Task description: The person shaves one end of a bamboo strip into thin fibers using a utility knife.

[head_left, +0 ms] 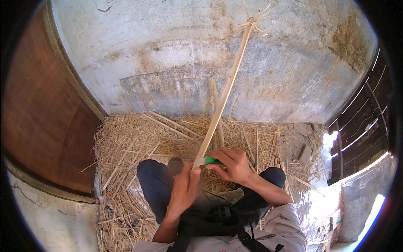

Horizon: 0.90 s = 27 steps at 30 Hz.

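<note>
A long pale strip of wood or bamboo [228, 90] slants up and away from my lap. Thin curled shavings [252, 22] cling around its far end. My left hand [182, 191] grips the near end of this strip. In my right hand [235, 166] is a green-handled knife [212, 160], its blade lying across the strip just beyond my left fingers. Both hands are close together between my bent knees.
Straw-like shavings [126, 126] and loose strips [172, 126] cover the floor. Two sticks [211, 94] lean on the stained wall [176, 54] ahead. A round grey object [175, 163] is near my left knee. A block [305, 154] lies at right; a brown panel [50, 113] stands left.
</note>
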Available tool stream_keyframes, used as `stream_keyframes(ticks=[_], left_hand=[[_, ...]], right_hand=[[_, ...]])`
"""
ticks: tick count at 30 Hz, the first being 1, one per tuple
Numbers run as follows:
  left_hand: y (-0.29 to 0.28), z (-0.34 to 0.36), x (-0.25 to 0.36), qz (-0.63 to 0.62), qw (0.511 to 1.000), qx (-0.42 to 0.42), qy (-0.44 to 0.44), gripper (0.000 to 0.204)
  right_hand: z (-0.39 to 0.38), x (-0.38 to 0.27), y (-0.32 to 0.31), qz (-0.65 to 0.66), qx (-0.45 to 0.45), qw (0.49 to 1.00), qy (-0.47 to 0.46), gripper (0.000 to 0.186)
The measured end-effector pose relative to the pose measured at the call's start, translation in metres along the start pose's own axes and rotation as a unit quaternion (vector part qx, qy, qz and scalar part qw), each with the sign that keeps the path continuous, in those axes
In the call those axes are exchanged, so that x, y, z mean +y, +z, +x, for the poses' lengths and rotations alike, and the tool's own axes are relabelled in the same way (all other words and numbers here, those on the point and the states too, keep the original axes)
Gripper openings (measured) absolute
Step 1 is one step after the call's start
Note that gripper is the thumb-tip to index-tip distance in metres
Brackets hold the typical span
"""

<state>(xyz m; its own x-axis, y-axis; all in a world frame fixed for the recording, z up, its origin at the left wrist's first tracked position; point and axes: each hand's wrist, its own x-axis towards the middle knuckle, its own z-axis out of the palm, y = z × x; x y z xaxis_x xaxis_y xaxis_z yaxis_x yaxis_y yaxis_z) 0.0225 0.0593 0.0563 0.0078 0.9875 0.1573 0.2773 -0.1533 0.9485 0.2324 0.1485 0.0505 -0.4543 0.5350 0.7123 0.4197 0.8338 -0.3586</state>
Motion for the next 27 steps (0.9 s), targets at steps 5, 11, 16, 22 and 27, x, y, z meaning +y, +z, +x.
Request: stream_keyframes(ticks=[5, 11, 16, 22, 27], left_hand=[[0.002, 0.0, 0.001, 0.019, 1.0, -0.003, -0.002, 0.023], [0.002, -0.001, 0.005, 0.026, 0.999, -0.015, -0.023, 0.024], [0.002, -0.002, 0.004, 0.031, 0.999, -0.016, -0.026, 0.024], [0.0, -0.004, 0.007, 0.047, 0.998, -0.018, -0.031, 0.026], [0.001, -0.011, 0.006, 0.049, 0.998, -0.016, -0.04, 0.027]], right_hand=[[0.003, -0.005, -0.004, -0.02, 0.003, 1.0, 0.006, 0.037], [0.002, -0.003, -0.007, -0.035, 0.019, 0.999, 0.021, 0.033], [0.002, -0.003, -0.009, -0.065, 0.02, 0.997, 0.029, 0.033], [0.005, 0.0, -0.012, -0.08, 0.018, 0.996, 0.021, 0.034], [0.007, 0.003, -0.017, -0.091, 0.023, 0.995, 0.044, 0.031]])
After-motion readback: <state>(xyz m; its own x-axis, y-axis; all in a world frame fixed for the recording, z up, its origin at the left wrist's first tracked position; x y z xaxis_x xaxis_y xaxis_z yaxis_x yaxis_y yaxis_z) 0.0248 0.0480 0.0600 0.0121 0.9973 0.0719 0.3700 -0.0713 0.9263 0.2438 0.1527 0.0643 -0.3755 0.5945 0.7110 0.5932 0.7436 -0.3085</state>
